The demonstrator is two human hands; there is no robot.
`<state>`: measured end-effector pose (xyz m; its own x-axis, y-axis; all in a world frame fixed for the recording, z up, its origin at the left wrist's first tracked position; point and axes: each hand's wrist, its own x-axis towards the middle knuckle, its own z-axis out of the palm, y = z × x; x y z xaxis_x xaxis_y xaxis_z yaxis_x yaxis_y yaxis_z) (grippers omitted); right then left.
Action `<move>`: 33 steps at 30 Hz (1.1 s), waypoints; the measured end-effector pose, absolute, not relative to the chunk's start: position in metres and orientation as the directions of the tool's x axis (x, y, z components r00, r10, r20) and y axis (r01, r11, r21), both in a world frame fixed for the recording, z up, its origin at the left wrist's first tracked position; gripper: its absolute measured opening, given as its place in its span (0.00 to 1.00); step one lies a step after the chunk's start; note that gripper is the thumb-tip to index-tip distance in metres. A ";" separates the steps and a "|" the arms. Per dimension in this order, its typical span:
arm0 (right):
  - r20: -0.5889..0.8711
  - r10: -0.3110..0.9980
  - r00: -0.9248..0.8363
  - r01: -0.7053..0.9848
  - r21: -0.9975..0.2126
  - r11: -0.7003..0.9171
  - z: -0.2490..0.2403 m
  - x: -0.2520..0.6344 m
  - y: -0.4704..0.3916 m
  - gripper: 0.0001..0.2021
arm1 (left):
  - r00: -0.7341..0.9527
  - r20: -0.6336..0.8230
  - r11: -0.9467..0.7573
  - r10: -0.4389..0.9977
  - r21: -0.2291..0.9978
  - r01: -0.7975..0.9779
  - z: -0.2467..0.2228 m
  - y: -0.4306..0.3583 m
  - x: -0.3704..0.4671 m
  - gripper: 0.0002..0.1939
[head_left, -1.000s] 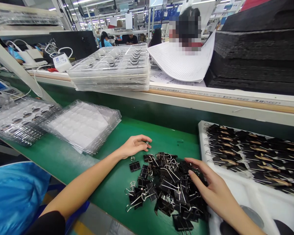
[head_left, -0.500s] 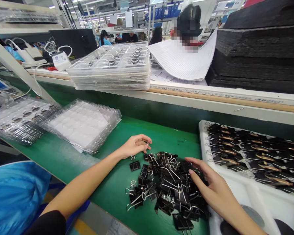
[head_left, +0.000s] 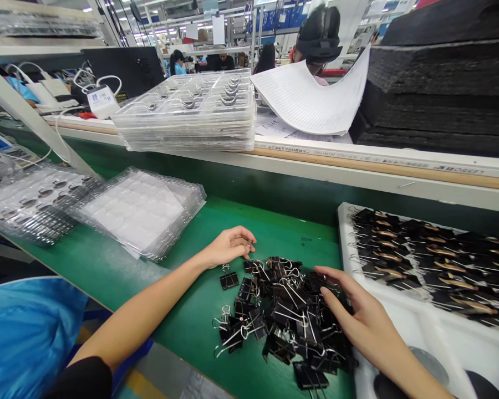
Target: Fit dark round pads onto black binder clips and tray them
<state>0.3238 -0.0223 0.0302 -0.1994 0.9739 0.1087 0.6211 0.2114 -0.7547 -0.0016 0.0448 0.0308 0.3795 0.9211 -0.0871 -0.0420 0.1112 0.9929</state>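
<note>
A heap of black binder clips with silver wire handles lies on the green tabletop between my hands. My left hand is at the far left edge of the heap, its fingers curled in. A small shiny bit shows at its fingertips; I cannot make out what it is. Just below that hand, a single binder clip sits slightly apart. My right hand reaches over the right side of the heap, thumb and forefinger apart beside the clips. Its other fingers are partly hidden.
A white foam tray with rows of clipped black parts stands at right. Clear plastic trays lie at left. Above runs a white shelf with stacked clear trays, paper sheets and black foam blocks.
My left hand has shifted very slightly, its fingers still curled. My right hand and the heap look the same.
</note>
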 end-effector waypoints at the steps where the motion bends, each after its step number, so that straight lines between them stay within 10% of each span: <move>1: 0.113 0.973 -0.200 0.624 -0.751 0.216 0.030 0.324 -0.022 0.18 | 0.380 -0.088 0.112 0.921 0.993 -0.041 0.031 0.045 -0.002 0.14; 10: 0.107 0.974 -0.200 0.632 -0.745 0.212 0.030 0.323 -0.023 0.18 | 0.298 0.095 -0.150 0.950 0.974 0.167 0.024 0.039 0.004 0.12; 19: 0.113 0.969 -0.218 0.623 -0.748 0.227 0.026 0.325 -0.022 0.18 | 0.304 0.279 -0.412 0.911 0.621 0.667 0.028 0.048 -0.015 0.16; 27: 0.115 0.970 -0.215 0.632 -0.741 0.228 0.026 0.326 -0.021 0.18 | 0.372 0.155 -0.399 0.915 0.485 0.778 0.030 0.048 -0.020 0.24; 33: 0.120 0.968 -0.221 0.642 -0.729 0.237 0.024 0.329 -0.020 0.19 | 0.359 0.299 -0.416 0.884 0.151 0.897 0.061 0.028 -0.035 0.18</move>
